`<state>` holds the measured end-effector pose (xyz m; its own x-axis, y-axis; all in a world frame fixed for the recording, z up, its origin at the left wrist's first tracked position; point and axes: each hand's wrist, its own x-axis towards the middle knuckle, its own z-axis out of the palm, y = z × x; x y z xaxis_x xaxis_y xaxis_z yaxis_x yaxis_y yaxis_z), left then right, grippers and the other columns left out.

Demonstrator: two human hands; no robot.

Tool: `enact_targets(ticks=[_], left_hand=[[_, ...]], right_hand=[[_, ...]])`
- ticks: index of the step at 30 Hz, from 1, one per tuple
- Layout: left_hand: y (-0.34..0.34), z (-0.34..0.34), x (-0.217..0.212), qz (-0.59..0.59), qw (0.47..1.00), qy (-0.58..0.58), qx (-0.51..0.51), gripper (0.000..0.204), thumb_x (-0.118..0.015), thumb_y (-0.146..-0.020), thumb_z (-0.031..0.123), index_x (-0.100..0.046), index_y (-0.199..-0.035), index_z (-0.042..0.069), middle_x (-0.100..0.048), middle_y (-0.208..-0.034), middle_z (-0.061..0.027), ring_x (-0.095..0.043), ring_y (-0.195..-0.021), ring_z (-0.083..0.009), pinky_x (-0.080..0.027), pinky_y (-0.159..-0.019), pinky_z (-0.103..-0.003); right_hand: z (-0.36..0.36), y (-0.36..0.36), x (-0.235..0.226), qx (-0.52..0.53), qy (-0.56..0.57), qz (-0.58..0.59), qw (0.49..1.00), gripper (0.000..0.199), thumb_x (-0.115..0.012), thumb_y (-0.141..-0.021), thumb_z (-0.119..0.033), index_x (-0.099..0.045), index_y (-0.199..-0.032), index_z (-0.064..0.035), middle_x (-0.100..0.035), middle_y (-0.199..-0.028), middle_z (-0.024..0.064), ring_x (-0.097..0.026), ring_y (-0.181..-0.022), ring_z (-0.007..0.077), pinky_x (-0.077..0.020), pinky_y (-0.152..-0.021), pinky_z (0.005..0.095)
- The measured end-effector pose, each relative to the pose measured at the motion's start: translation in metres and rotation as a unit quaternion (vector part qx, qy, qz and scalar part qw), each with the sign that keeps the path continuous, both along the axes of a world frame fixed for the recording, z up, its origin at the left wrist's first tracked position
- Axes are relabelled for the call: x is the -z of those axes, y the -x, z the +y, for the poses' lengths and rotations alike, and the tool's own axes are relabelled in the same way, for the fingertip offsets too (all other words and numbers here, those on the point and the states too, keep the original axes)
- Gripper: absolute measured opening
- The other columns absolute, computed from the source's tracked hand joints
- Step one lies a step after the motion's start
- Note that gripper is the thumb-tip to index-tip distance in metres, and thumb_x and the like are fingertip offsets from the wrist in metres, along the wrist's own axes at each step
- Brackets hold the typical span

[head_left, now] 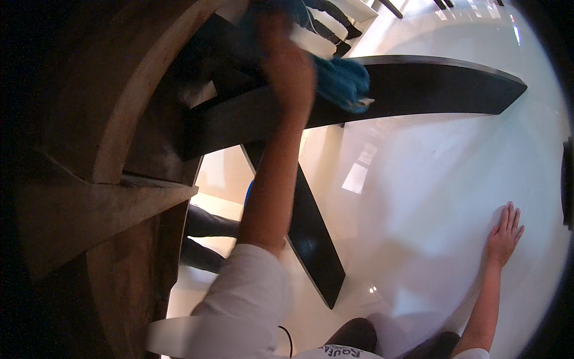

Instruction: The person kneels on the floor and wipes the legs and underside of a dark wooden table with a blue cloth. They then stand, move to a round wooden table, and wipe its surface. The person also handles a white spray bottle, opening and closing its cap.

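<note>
Stretched up in front of me, my left hand [291,75] is blurred by motion and closed on a blue cloth [342,84]. The bunched cloth hangs to the right of the hand, against the face of a wide black curved leg [442,87]. That leg runs out to the right from a brown wooden piece of furniture [113,221]. Part of the leg is hidden behind my left forearm. My right hand [505,236] lies flat on the glossy white floor [406,197], fingers stretched out, holding nothing.
A second black leg [314,239] slants down toward me, behind my left forearm. Another person's dark-clad legs [209,233] show beside the wooden furniture. At the top are more legs in dark trousers [329,27]. A dark object [567,182] stands at the far right edge.
</note>
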<state>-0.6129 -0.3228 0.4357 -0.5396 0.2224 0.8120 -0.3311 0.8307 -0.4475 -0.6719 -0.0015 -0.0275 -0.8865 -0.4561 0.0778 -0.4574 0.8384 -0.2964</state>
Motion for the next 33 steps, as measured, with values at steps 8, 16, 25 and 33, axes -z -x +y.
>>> enact_targets(ticks=[8, 16, 25, 33], left_hand=[[-0.028, 0.006, -0.113, -0.264, 0.87, 0.365, -0.199, 0.052, -0.052, -0.085, -0.001, -0.047, -0.133, 0.016, -0.039, -0.143, -0.0059, -0.03, -0.135, -0.0292, -0.026, -0.109, -0.048], [-0.044, -0.058, -0.057, -0.441, 0.833, 0.124, -0.311, 0.026, -0.053, -0.083, 0.003, -0.068, -0.103, 0.01, -0.063, -0.116, -0.0081, -0.056, -0.111, -0.0249, -0.036, -0.104, -0.038], [0.04, -0.038, 0.031, -0.324, 0.908, -0.166, -0.206, 0.025, -0.059, -0.078, 0.009, -0.068, -0.101, 0.009, -0.067, -0.101, -0.0138, -0.065, -0.092, -0.0294, -0.049, -0.087, -0.039], [0.189, 0.117, 0.222, -0.299, 0.636, -0.697, 0.14, 0.033, -0.051, -0.074, 0.001, -0.069, -0.1, 0.01, -0.065, -0.103, -0.0165, -0.063, -0.093, -0.0297, -0.049, -0.088, -0.036]], right_hand=[[0.0, 0.0, 0.003, -0.005, 0.03, 0.0, 1.0, 0.064, -0.051, -0.085, -0.009, -0.029, -0.143, -0.0232, -0.022, -0.15, -0.011, -0.019, -0.14, 0.0142, -0.0163, -0.114, 0.0468], [-0.002, -0.001, -0.001, -0.013, 0.002, -0.021, 1.0, 0.061, -0.049, -0.086, -0.012, -0.029, -0.142, -0.0233, -0.022, -0.15, -0.0116, -0.017, -0.14, 0.0135, -0.0161, -0.114, 0.0466], [0.005, 0.002, -0.007, 0.0, -0.028, -0.047, 0.998, 0.06, -0.05, -0.087, -0.013, -0.029, -0.142, -0.0265, -0.021, -0.15, -0.0126, -0.017, -0.14, 0.0113, -0.0124, -0.116, 0.0441], [-0.003, -0.005, -0.014, 0.0, -0.046, -0.058, 0.997, 0.057, -0.048, -0.087, -0.012, -0.031, -0.141, -0.0243, -0.022, -0.15, -0.0127, -0.017, -0.14, 0.0125, -0.012, -0.116, 0.0442]])
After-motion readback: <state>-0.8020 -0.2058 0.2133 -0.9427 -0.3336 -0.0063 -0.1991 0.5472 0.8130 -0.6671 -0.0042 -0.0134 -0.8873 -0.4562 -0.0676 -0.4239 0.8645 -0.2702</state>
